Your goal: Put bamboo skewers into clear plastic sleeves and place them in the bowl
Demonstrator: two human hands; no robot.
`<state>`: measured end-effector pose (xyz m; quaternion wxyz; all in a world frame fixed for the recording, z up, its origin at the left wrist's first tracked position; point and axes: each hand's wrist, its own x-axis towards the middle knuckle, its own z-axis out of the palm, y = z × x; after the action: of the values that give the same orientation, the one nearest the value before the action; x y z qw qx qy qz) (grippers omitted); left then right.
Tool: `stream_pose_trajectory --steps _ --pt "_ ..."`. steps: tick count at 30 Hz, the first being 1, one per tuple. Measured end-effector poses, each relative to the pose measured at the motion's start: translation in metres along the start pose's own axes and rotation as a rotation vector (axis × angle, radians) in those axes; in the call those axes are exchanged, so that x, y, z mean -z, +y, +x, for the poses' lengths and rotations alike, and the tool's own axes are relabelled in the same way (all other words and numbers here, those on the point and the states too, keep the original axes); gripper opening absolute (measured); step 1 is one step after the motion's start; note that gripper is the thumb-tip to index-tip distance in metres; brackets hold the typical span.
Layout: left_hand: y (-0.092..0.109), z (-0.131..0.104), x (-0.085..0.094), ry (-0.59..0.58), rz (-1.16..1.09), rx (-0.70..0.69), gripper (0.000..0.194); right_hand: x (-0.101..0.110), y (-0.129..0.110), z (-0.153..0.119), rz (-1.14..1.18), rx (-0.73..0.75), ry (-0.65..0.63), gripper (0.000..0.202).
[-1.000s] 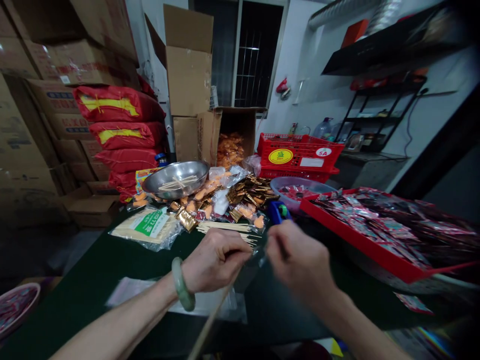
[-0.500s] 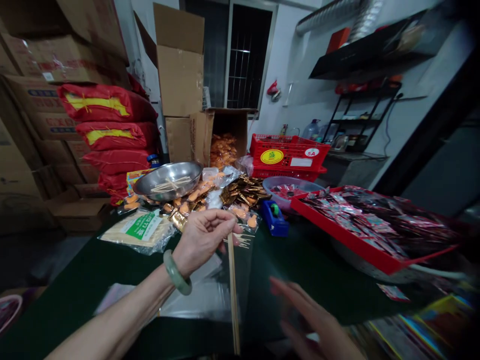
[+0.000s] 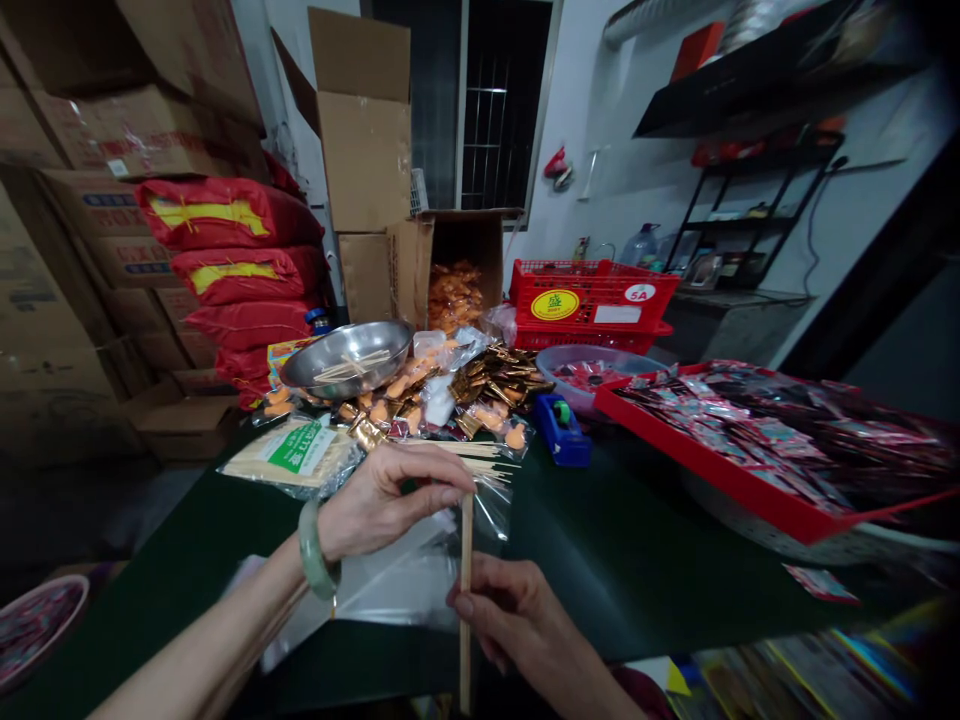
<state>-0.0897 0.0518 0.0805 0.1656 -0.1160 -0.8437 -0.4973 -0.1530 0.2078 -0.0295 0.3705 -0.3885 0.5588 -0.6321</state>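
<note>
My left hand [image 3: 390, 500], with a green bangle [image 3: 316, 550] at the wrist, pinches the upper end of a thin bundle of wooden sticks [image 3: 466, 540]. Lower down, my right hand [image 3: 506, 605] has its fingers closed around the same bundle, which hangs upright between the hands. Behind them lie loose sticks [image 3: 484, 460] on the table. Clear plastic bags [image 3: 390, 580] are spread flat beneath my left hand. A packet of sticks with a green label [image 3: 296, 455] lies to the left.
A steel bowl [image 3: 300, 368] with sticks stands behind gold and orange packets [image 3: 499, 380]. To the right are a blue tape dispenser [image 3: 562, 435], a red tray [image 3: 720, 475] heaped with sachets, and a red crate [image 3: 581, 300]. Cardboard boxes [image 3: 360, 160] and red sacks [image 3: 240, 215] are stacked behind.
My right hand has come in from the right and taken hold of the sticks' lower part. My left hand still pinches the top, slightly lower in view. The view has shifted a little.
</note>
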Motion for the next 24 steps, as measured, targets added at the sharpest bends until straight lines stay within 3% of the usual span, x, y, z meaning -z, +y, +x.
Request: stream_pose_trajectory --steps 4,12,16,20,21,24 --pt "-0.003 -0.001 0.002 0.009 0.047 0.037 0.017 -0.006 0.003 0.004 0.049 -0.004 0.022 0.034" --pt "-0.003 -0.004 0.01 -0.112 0.184 -0.098 0.026 -0.006 0.01 0.011 0.114 0.002 -0.031 0.032" --pt "-0.013 -0.007 0.0 0.034 0.119 0.004 0.022 -0.008 0.012 0.016 0.134 -0.007 -0.056 0.03" --pt "-0.028 -0.013 -0.013 0.222 -0.095 0.111 0.016 -0.004 0.011 0.017 0.158 -0.027 -0.117 0.03" --pt "-0.031 -0.014 -0.015 0.269 -0.148 0.133 0.017 -0.001 0.01 0.017 0.172 -0.038 -0.133 0.034" --pt "-0.033 -0.016 -0.015 0.376 -0.265 0.197 0.033 0.01 0.006 0.019 0.237 -0.032 -0.056 0.082"
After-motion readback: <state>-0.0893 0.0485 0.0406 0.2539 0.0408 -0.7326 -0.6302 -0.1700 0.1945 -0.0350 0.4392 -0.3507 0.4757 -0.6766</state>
